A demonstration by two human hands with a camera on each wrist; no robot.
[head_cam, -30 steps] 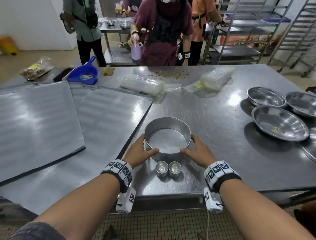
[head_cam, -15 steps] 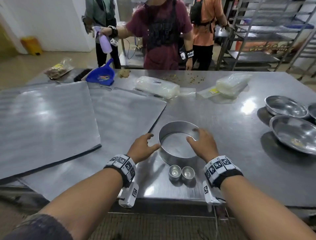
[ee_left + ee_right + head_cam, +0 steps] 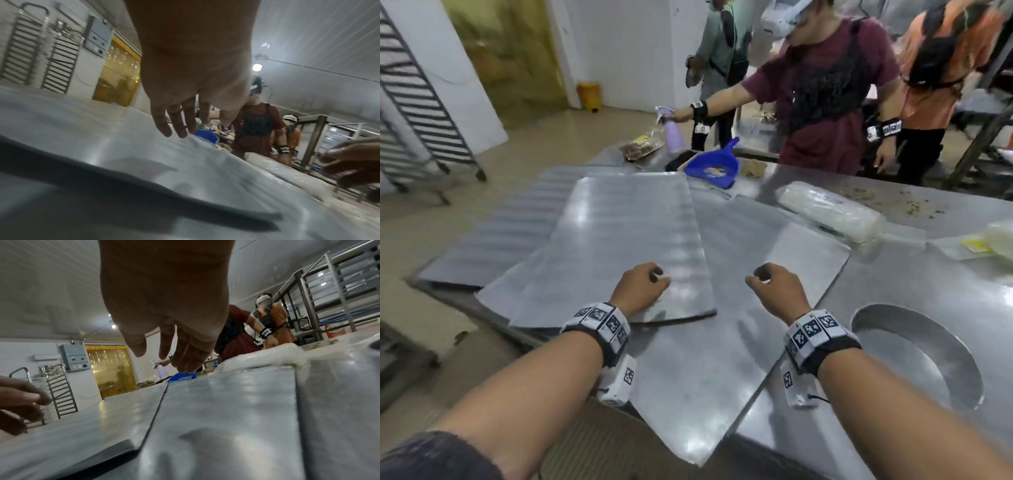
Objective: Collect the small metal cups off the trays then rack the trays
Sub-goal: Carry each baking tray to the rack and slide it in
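Both your hands hover empty, fingers loosely curled. The top tray [image 3: 626, 246] lies under your left hand [image 3: 637, 287], long axis toward 12 o'clock; your right hand [image 3: 777, 291] hangs at 3 o'clock of it.

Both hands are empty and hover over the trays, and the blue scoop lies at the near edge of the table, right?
Not quite: the head view shows the blue scoop at the far edge. The left hand and right hand are indeed empty over the trays.
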